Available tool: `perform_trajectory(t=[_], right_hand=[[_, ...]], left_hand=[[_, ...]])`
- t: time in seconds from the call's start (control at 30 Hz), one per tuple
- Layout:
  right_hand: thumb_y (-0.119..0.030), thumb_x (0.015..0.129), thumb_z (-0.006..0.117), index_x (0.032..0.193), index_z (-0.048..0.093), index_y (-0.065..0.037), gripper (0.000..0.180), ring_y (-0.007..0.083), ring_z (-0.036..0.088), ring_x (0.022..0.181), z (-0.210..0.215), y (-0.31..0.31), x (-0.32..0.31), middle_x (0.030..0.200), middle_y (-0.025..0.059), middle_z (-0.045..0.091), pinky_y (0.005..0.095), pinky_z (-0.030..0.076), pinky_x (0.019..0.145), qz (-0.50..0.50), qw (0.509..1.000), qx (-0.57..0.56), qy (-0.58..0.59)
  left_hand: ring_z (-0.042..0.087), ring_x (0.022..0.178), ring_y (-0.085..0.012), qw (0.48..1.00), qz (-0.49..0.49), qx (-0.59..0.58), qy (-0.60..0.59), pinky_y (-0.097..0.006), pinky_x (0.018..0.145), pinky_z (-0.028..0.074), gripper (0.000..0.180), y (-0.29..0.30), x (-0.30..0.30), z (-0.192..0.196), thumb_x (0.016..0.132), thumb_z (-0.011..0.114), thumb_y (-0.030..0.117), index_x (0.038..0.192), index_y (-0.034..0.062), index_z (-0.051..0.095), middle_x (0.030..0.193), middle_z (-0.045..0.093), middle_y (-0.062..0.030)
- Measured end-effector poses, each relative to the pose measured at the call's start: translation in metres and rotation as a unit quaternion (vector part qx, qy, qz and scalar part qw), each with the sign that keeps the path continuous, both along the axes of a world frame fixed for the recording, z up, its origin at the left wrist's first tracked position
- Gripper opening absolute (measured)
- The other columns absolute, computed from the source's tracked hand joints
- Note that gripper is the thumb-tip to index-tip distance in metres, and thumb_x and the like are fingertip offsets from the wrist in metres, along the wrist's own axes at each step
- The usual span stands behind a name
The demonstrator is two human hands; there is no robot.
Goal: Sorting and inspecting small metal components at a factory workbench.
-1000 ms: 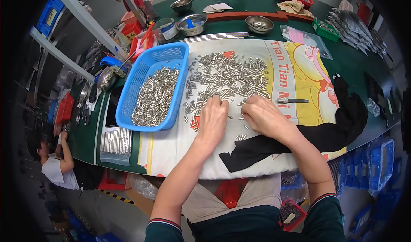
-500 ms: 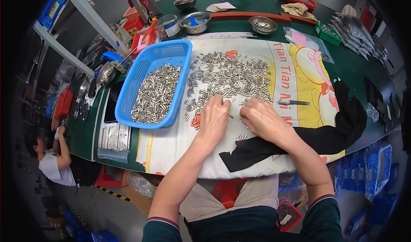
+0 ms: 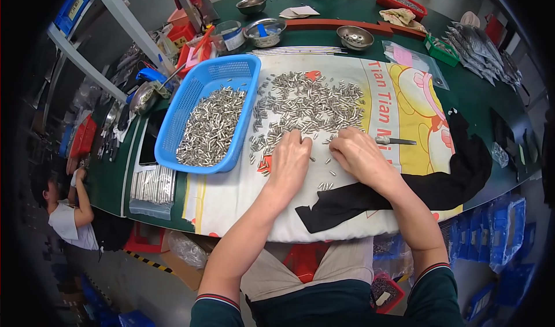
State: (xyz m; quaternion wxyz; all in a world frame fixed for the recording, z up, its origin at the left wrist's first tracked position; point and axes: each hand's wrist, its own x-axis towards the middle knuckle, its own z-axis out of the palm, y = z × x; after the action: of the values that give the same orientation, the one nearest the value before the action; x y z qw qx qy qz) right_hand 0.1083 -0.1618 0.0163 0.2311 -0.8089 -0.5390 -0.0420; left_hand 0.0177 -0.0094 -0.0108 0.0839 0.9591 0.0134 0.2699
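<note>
A loose spread of small shiny metal pins (image 3: 315, 104) covers the middle of a white and yellow printed cloth (image 3: 243, 205). My left hand (image 3: 291, 160) rests at the near edge of the spread, its fingers curled downward. To its right, my right hand (image 3: 359, 156) is closed the same way, fingertips among a few stray pins. What either hand pinches is hidden beneath the fingers. Several pins (image 3: 325, 186) lie apart from the rest, nearer to me between the hands. Left of the spread, a blue plastic basket (image 3: 248, 119) holds a heap of similar pins.
A black cloth (image 3: 430, 189) lies by my right forearm. Beyond it is a dark-handled tool (image 3: 399, 141). Metal bowls (image 3: 355, 37) and long thin rods (image 3: 300, 51) stand or lie along the far side. Bagged rods (image 3: 153, 185) lie left; co-workers sit far left and opposite.
My right hand has shifted slightly right and away from me, widening the gap between the hands. A pin or two now shows in that gap. My left hand has barely moved.
</note>
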Motion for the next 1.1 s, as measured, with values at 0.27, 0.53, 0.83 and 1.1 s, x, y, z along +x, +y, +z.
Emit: perform_trajectory(t=[0.27, 0.53, 0.83, 1.1], right_hand=[[-0.001, 0.065, 0.055, 0.066, 0.058, 0.0, 0.004, 0.027, 0.055, 0.08, 0.004, 0.002, -0.007, 0.072, 0.011, 0.054, 0.0362, 0.048, 0.065, 0.077, 0.995, -0.004, -0.057], [-0.005, 0.067, 0.061, 0.063, 0.056, -0.001, 0.007, 0.0255, 0.054, 0.074, -0.002, 0.009, -0.011, 0.07, 0.01, 0.052, 0.0369, 0.046, 0.063, 0.077, 0.991, -0.02, -0.108], [-0.004, 0.075, 0.066, 0.083, 0.065, 0.0, 0.009, 0.013, 0.053, 0.063, -0.006, 0.02, -0.01, 0.074, 0.006, 0.06, 0.0252, 0.043, 0.053, -0.033, 0.949, 0.259, 0.178], [-0.002, 0.074, 0.067, 0.084, 0.066, -0.001, 0.01, 0.0143, 0.056, 0.069, -0.007, 0.023, -0.02, 0.078, 0.006, 0.062, 0.0248, 0.045, 0.054, -0.043, 0.916, 0.352, 0.189]], left_hand=[[0.054, 0.072, -0.0292, 1.0, -0.001, -0.017, -0.009, -0.04, 0.061, 0.047, 0.004, 0.001, 0.0, -0.003, 0.068, 0.056, -0.002, 0.067, -0.0007, 0.053, 0.071, 0.05, -0.0129], [0.054, 0.073, -0.0291, 1.0, 0.004, 0.01, -0.003, -0.039, 0.061, 0.047, 0.004, 0.0, 0.0, -0.004, 0.067, 0.056, -0.002, 0.07, -0.0003, 0.053, 0.072, 0.05, -0.0127], [0.059, 0.071, -0.0121, 0.924, -0.049, -0.373, -0.07, -0.025, 0.066, 0.048, 0.015, -0.004, -0.002, 0.013, 0.082, 0.059, 0.001, 0.097, -0.0004, 0.063, 0.086, 0.063, -0.0079], [0.057, 0.079, -0.0073, 0.793, -0.102, -0.588, -0.122, -0.02, 0.067, 0.046, 0.013, -0.013, -0.004, 0.012, 0.086, 0.057, 0.001, 0.097, -0.0023, 0.063, 0.089, 0.062, -0.0034]])
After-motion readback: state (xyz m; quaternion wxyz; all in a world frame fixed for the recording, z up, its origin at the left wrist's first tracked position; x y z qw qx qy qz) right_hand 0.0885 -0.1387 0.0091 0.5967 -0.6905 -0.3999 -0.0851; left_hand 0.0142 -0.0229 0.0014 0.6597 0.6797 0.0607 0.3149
